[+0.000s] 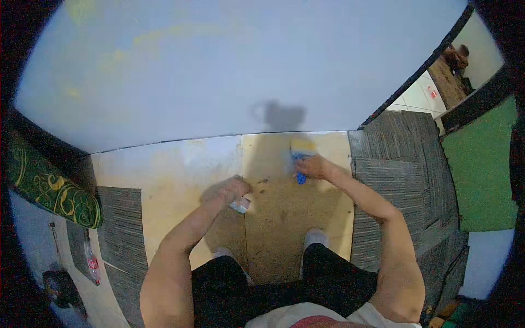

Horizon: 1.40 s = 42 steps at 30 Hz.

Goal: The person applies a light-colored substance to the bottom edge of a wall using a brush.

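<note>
My right hand (pixel 313 167) is closed around the blue handle of a brush (pixel 302 148) with a wide pale yellow head, which is somewhat blurred. The brush is over the cream floor board, a little in front of the foot of the white wall (pixel 229 82). Low over the floor boards (pixel 176 172), left of the brush, my left hand (pixel 237 188) has its fingers curled on a small pale, whitish object (pixel 240 205); what it is cannot be told. Whitish smears mark the left board, and yellow patches show on the wall.
Grey ribbed mats (pixel 389 176) lie to the right, with a green mat (pixel 484 176) beyond. At left are a green patterned roll (pixel 61 192), another ribbed mat (pixel 121 221) and a plastic bottle (pixel 92 262). Another person (pixel 458 59) is past the dark-edged opening at upper right.
</note>
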Each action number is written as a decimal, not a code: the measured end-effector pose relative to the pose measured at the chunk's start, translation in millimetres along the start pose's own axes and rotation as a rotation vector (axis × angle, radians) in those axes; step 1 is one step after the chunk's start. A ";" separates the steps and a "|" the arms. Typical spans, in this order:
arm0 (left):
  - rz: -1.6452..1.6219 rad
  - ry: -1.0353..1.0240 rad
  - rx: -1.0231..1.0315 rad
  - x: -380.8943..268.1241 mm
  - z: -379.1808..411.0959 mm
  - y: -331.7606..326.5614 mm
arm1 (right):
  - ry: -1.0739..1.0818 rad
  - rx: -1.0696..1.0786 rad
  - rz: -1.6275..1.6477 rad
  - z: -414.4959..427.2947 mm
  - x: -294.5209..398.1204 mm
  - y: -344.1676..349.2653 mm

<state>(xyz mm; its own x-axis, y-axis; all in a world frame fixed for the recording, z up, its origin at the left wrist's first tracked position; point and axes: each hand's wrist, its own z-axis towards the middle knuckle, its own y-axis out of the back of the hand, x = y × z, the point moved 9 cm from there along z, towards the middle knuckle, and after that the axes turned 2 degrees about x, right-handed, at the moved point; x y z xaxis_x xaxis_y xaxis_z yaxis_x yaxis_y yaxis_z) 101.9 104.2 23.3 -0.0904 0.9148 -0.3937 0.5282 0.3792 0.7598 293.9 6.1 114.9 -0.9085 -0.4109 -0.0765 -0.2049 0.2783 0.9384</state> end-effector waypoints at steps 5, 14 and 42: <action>0.281 -0.061 -0.013 -11.8 4.4 6.0 | 0.055 0.011 0.224 0.0 1.5 9.7; 0.051 0.160 -0.002 -9.9 -6.1 24.7 | -0.145 0.087 0.020 0.2 -15.3 7.1; 0.244 -0.010 -0.059 -15.4 -3.5 11.2 | -0.318 -0.325 0.407 -27.6 -73.9 34.0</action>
<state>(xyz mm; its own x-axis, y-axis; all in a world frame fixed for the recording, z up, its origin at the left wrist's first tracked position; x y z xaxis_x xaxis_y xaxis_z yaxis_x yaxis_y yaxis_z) 106.2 94.8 39.6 0.0422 0.9789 -0.2000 0.4829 0.1553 0.8618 364.1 21.9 161.8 -0.9650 -0.0339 0.2600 0.2578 0.0584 0.9644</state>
